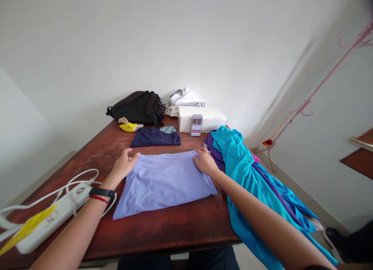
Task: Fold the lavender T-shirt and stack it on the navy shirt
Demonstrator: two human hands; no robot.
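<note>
**Current Layout and Hand State**

Reference: 12 o'clock is the far end of the desk [163, 231], taken from the centre of the lavender shirt [164, 184].

1. Work item. The lavender shirt lies folded flat on the desk, near the centre.
2. Left grip [124, 165]. Open and wide, palm down, at the shirt's 11 o'clock corner. The fingertips appear to touch the edge; the angle makes this hard to confirm. A black wristband [101, 192] and a red string [99, 199] sit on the wrist.
3. Right grip [206, 164]. Open, palm down, fingers on the shirt's 1 o'clock edge. It holds nothing and is just beside the teal cloth [241, 173].
4. Nearby items. A folded navy shirt [154, 138] lies at 12 o'clock, just beyond the lavender shirt. The teal cloth, heaped over purple cloth [214, 149], runs from 2 to 4 o'clock and hangs over the desk edge. A white power strip [54, 217] with a white cable [90, 171] and a yellow tag [29, 227] lies at 9 o'clock.
5. Far end. A black bag [136, 107], a yellow item [128, 127], and a white box [202, 118] stand at 12 to 1 o'clock.
</note>
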